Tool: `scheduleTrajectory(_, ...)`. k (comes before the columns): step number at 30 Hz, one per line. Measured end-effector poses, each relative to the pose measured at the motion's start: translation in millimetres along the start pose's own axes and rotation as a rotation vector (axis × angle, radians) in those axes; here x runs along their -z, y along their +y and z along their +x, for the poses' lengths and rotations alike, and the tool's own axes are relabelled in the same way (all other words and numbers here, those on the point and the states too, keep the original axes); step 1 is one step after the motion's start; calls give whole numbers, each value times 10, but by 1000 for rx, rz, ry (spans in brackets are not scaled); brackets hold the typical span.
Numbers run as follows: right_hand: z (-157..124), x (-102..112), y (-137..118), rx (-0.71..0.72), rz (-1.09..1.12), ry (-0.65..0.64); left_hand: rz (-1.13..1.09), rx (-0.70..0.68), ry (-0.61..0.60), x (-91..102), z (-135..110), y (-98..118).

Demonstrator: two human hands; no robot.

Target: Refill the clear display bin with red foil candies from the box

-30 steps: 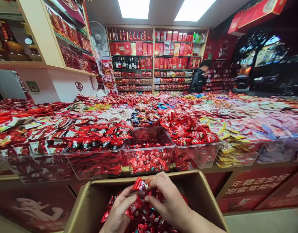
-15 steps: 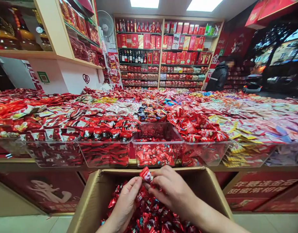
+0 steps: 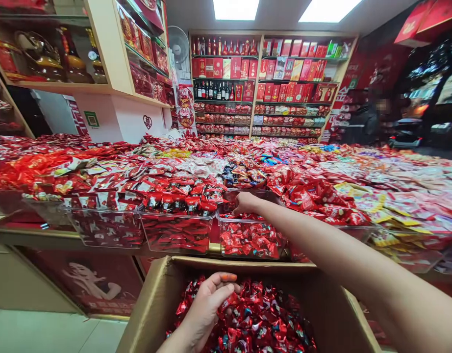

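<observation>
Low over the cardboard box (image 3: 147,304), my left hand (image 3: 207,304) is curled closed, with a red wrapped candy (image 3: 227,300) showing between the thumb and the lower fingers. Many loose red wrapped candies (image 3: 253,314) fill the box beneath it. My right hand (image 3: 248,203) reaches forward across the box into a clear plastic bin (image 3: 252,221), its fingers bent down and closed inside the rim. What its fingertips hold, if anything, is hidden. Red candies (image 3: 250,240) show through the front of that bin, lower than the heaps on either side.
Clear bins heaped with red packets stand left (image 3: 176,230) and right (image 3: 317,201) of this one. Yellow packets (image 3: 384,211) lie farther right. Shelves of bottles and boxes (image 3: 226,68) line the back wall. A person (image 3: 364,117) stands at the far right.
My hands were together over the box, pinching a red candy. My right hand has moved forward into the bin; my left has stayed over the box. The view has shifted left.
</observation>
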State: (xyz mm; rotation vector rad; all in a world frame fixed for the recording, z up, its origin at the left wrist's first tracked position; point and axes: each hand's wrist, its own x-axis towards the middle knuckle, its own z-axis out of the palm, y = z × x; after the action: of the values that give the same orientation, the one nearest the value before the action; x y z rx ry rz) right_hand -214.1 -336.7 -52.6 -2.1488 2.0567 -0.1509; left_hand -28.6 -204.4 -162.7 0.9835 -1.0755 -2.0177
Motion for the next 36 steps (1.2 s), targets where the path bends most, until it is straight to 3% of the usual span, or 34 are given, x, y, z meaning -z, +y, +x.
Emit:
scheduleTrajectory(5, -3, -173, 35, 33, -37, -114, -40, -15, -39, 8, 15, -4)
scheduleTrajectory(8, -5, -142, 68, 59, -18, -88, -70, -56, -105, 3, 16, -6)
scheduleTrajectory(13, -223, 137, -26, 123, 45, 206, -188, -126, -164, 5, -6, 38)
scheduleTrajectory(15, -529, 180, -109, 204, 140, 404, -237, -148, -197, 1, -26, 69)
scheduleTrajectory(17, -944, 85, -187, 358, 296, 564, -258, -167, -225, -13, -47, 95)
scheduleTrajectory(19, -1370, -155, -235, 476, 401, 491, -258, -177, -254, -35, -64, 103)
scheduleTrajectory(21, -1697, -466, -238, 427, 451, 379, -240, -178, -291, -58, -72, 85)
scheduleTrajectory(25, -1920, -915, -161, 465, 513, 161, -156, -141, -352, -80, -67, -21)
scheduleTrajectory(29, -1878, -975, -106, 490, 497, 56, -56, -98, -366, -74, -58, -113)
scheduleTrajectory(33, -1876, -962, -98, 449, 558, 72, 18, -6, -309, -78, -41, -140)
scheduleTrajectory(36, -1876, -988, -73, 348, 575, 111, 131, -57, -247, -78, -5, -138)
